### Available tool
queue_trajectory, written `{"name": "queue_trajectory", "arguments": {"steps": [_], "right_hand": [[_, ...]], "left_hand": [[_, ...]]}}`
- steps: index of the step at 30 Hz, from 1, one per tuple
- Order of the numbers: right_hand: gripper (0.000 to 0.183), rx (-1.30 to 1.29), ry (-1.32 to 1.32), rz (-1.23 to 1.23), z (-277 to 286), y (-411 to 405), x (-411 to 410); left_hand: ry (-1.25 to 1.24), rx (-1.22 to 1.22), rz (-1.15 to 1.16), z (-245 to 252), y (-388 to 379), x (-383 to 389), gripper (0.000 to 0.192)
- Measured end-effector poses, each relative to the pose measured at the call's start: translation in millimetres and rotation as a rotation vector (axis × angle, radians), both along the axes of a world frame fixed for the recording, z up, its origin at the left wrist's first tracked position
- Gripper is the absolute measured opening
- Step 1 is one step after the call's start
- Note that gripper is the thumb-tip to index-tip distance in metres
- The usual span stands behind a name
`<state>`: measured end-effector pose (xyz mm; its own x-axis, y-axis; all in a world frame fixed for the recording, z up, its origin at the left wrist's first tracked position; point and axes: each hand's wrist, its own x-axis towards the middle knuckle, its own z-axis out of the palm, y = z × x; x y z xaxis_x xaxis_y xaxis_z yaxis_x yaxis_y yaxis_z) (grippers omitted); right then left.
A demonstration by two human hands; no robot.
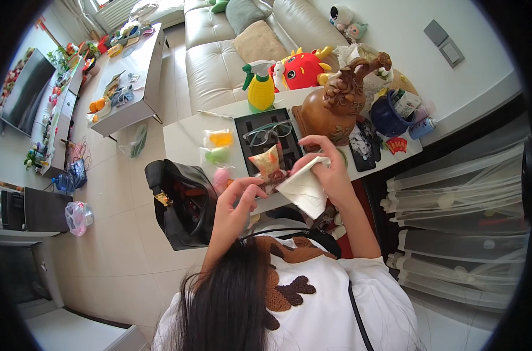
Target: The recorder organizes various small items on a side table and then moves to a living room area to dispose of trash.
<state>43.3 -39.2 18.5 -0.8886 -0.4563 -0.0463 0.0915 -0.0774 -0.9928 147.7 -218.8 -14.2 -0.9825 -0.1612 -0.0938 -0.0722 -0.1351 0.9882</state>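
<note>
In my right hand (329, 173) is a folded white tissue (307, 188), held over the near edge of a white marble-patterned table (184, 131). My left hand (237, 202) is beside it, its fingertips close to a small clear packet with dark red contents (274, 179); whether they touch it is unclear. Another small packet with pale contents (266, 161) lies just beyond, on a black compartment tray (248, 123). Eyeglasses (268, 133) rest across that tray. Left of the tray lie small wrapped items, one yellow (221, 138), one green (217, 154) and one pink (222, 176).
An open black leather bag (182, 204) stands left of my left hand. Behind the tray are a yellow spray bottle (261, 92) and a carved wooden gourd (331, 109). A dark phone (363, 147), a blue pot (386, 116) and a spray can (422, 128) are at right.
</note>
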Motion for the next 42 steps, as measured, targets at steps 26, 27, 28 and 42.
{"name": "queue_trajectory", "arguments": {"steps": [26,27,28,42], "right_hand": [[0.034,0.199,-0.137,0.594,-31,-40,32],[0.033,0.252,-0.157,0.532,-31,-38,29],[0.032,0.304,-0.177,0.472,-32,-36,26],[0.034,0.326,0.011,0.518,-37,-47,12]], "left_hand": [[0.309,0.548,0.113,2,-4,2,0.064],[0.394,0.221,0.203,3,-3,0,0.059],[0.467,-0.110,0.290,4,-4,-1,0.055],[-0.217,-0.923,0.578,11,-87,68,0.059]]}}
